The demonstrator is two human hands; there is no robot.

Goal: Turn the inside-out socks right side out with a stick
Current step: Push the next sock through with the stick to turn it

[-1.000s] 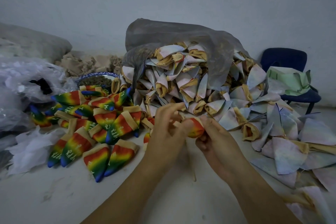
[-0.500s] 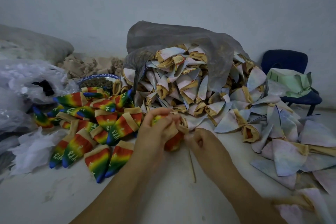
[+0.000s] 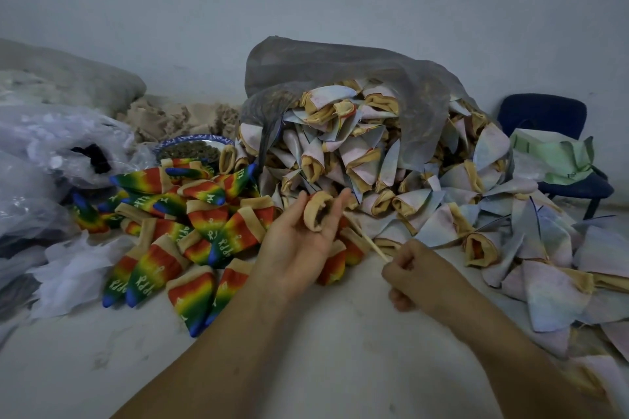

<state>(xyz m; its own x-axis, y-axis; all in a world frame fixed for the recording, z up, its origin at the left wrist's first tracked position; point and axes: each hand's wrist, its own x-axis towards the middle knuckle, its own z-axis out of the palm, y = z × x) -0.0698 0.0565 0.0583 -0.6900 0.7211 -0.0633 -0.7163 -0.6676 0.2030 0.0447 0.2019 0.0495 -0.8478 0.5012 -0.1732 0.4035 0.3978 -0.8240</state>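
Slanting up-left from right hand (image 3: 413,277), stick (image 3: 366,240) (sock (image 3: 318,211) cuff toward camera)

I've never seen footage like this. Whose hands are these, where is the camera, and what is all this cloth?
There is no machine here. A person works with bare hands, and the single camera sits on their head, looking forward and down. The left hand holds a sock at its tan cuff. The right hand grips a thin stick. On the pale surface, rainbow socks lie to the left. Pale inside-out socks spill from a grey bag behind.
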